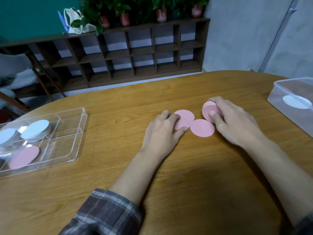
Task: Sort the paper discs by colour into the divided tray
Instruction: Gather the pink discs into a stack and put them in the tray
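Several pink paper discs lie near the middle of the wooden table (118, 167). My left hand (162, 133) rests with its fingertips on the left pink disc (185, 119). A second pink disc (202, 128) lies free between my hands. My right hand (237, 122) pinches a small stack of pink discs (209, 111) between thumb and fingers, tilted up off the table. The clear divided tray (81, 133) sits at the left; it holds white discs (35, 129) in a far compartment and pink discs (23, 156) in a near one.
A clear plastic box (277, 97) with a white disc (296, 101) inside stands at the table's right edge. Beyond the table are a dark wooden shelf unit (135, 53) with potted plants, and a chair (17, 73) at the left.
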Demonstrator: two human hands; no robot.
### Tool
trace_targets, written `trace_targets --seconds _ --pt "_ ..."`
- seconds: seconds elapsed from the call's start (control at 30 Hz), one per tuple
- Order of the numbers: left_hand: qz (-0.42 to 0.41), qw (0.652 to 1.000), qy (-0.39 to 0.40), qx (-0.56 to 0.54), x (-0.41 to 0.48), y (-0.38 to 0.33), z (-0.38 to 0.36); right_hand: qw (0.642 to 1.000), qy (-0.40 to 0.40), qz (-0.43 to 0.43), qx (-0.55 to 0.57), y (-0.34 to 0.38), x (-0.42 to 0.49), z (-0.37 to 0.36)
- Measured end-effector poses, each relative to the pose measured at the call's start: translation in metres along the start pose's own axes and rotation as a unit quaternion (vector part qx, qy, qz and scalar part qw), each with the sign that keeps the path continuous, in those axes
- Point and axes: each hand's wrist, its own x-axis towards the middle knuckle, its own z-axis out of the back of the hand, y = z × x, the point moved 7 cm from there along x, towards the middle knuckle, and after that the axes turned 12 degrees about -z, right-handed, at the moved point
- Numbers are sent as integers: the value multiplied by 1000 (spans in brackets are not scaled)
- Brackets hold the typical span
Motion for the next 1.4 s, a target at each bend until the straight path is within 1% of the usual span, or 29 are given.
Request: trace_targets --seconds 0.13,0.2,0.27,0.33,0.4,0.43,0.47,0.53,0.63,0.8,0.9,1.0,1.07,1.1,1.13,1.2,1.23,1.3,1.37,1.4 --pt "-24 999 -31 32 1 -2 6 1000 0 -17 12 -1 3 -3" --pt "-44 995 -73 47 -2 -4 12 999 -4 -12 31 -2 2 -2" --pt "-57 989 -132 44 -5 -5 21 997 -8 1 82 0 1 0" --pt "-62 980 -186 14 -9 -5 29 989 -5 18 146 4 -1 2" --pt "-55 968 -237 -57 -11 -9 37 980 10 30 194 10 -3 2" --pt "-45 963 -249 -91 -12 -11 39 977 20 30 212 12 -4 1" --pt "-33 961 -249 -118 -13 -13 40 974 31 31 224 15 -5 0" --pt "-2 960 -220 -175 -12 -15 32 968 49 36 243 18 -6 -5" --pt "46 941 -188 -277 -11 -10 18 959 63 33 275 19 -5 -9" --pt "96 918 -169 -344 -10 -5 10 941 97 31 324 23 -7 -13" --pt "113 901 -174 -382 -12 -5 10 943 109 57 310 32 -16 -13" --pt "129 890 -191 -394 -14 -5 12 950 123 84 274 40 -20 -14" --pt "129 893 -199 -382 -14 -4 13 959 124 105 234 42 -20 -15" --pt "122 903 -199 -360 -14 -4 13 962 120 111 219 41 -18 -16" --pt "107 920 -197 -322 -13 -4 14 964 114 110 212 38 -17 -15" --pt "55 962 -180 -200 -10 -5 15 968 97 89 212 28 -10 -13" --pt "27 977 -159 -140 -8 -7 13 971 90 74 210 22 -6 -12" --pt "-11 994 -75 -75 -3 -10 2 976 76 51 195 12 0 -10" --pt "-21 999 20 -41 -1 -13 -9 982 55 44 176 6 2 -6" --pt "-21 998 52 -21 -1 -15 -13 984 40 42 166 4 2 -4"
